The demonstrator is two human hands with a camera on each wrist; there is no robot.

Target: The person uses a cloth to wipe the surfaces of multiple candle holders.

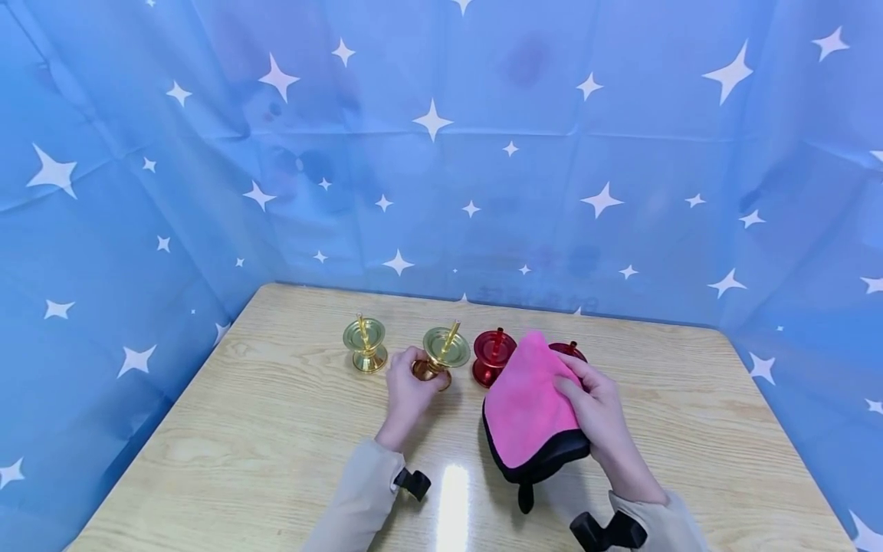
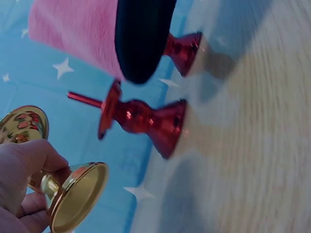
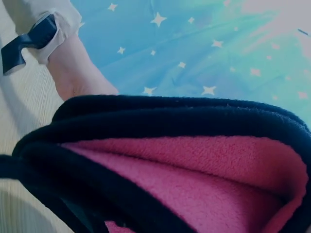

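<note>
My left hand grips a gold candle holder low on its stem, fingers and thumb around it. In the left wrist view the gold base is raised off the table and turned so its hollow underside shows. My right hand pinches a pink plush cloth with black edging and a small black loop. Folded layers of the cloth fill the right wrist view, hiding the fingers there. A red candle holder stands between the gold one and the cloth.
Another gold candle holder stands upright left of my left hand. A second red candle holder is mostly hidden behind the cloth and right hand. The wooden table ends at a blue star-patterned curtain behind.
</note>
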